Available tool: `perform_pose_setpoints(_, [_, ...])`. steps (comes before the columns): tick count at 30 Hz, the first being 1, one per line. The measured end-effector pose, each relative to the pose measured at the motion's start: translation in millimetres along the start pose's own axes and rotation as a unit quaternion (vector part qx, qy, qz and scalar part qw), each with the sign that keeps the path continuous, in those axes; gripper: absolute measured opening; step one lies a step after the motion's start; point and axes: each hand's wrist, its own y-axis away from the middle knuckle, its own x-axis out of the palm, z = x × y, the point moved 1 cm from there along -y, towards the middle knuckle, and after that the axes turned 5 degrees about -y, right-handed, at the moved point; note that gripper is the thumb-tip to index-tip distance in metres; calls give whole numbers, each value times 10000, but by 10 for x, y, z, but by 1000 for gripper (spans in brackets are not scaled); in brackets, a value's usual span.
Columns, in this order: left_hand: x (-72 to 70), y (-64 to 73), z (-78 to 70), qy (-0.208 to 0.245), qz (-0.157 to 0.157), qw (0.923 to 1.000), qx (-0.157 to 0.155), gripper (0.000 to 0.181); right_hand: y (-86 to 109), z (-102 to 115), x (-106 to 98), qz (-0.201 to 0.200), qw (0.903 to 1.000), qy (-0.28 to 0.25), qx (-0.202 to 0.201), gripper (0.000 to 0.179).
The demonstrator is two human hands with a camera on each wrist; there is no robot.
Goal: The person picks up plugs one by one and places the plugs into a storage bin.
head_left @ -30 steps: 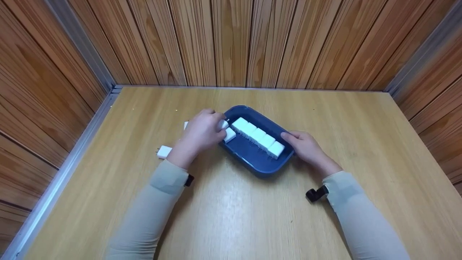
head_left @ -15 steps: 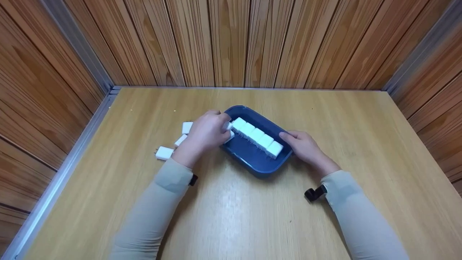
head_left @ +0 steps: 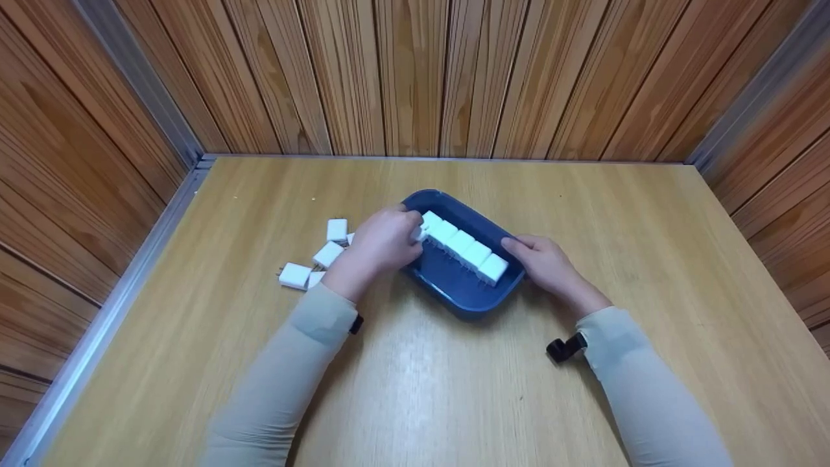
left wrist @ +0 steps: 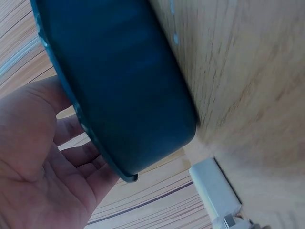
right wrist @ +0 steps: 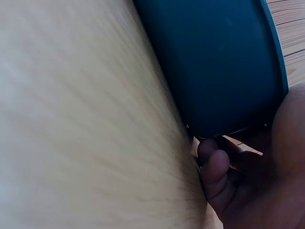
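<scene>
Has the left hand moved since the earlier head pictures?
Yes. Judged against the table, the left hand moved right, farther over the blue tray.

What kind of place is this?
It looks like a little work booth, maybe: a wooden table has plank walls on three sides, with grey corner strips where the walls meet.

Left hand [head_left: 389, 240] covers most of one white plug adapter [head_left: 420, 234] at its fingertips, also the adjacent end of the blue tray [head_left: 447, 275]. Beside its wrist, another adapter [head_left: 314, 279] half hidden. Right hand [head_left: 551, 267]: fingers beneath the rim, unseen from the head. Both sleeves [head_left: 259, 395] cut off below. Tabletop [right wrist: 90, 124] blurred beside right hand, right wrist view.
</scene>
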Motion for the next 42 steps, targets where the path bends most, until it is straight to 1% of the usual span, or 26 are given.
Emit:
perform_pose_setpoints(4, [37,-21,-13,-53,108,9999,81,29,-3,-7,-3,5,10000,-21,5,59])
perform_pose_setpoints(10, [76,-58,-30,-212,265,9992,228,26,9,11,-3,30,10000,43,-10,63])
perform_pose_setpoints(21, [79,-81,-94,-191,460,9984,273,25,16,1,-13,64,10000,-38,20,61])
perform_pose_setpoints(28, [81,-82,-125,-192,486,9983,260,27,9,1,-25,105,9999,-17,17,64])
perform_pose_setpoints(34, [80,-86,-157,-216,570,9979,199,30,4,0,-26,65,10000,-10,-75,61])
perform_pose_setpoints(39, [67,-83,-195,-415,545,9974,244,26,0,-1,-17,36,9999,-71,-133,60])
perform_pose_setpoints(42, [73,-84,-210,-547,555,9966,270,26,0,-5,-10,33,9999,-122,-87,60])
